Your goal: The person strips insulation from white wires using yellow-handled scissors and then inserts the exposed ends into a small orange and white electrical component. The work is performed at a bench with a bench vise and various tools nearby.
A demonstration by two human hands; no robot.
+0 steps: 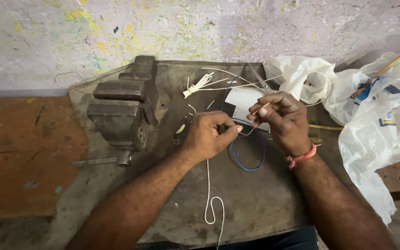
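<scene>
Both hands are pinched shut on the same thin white cord point(208, 185): the left hand point(208, 135) grips it where it trails down over the dark metal surface point(255, 203), and the right hand point(281, 118) nips a short end between its fingertips, just above a blue wire loop point(246, 159). Probably best to keep that cord taut and work close to the fingertips, well clear of the heavy bench vise point(123, 109) and white plastic bags point(376, 115).

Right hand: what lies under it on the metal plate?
Under the right hand a white card and a blue wire loop show on the grey metal plate. The hand covers the card's right part.
</scene>
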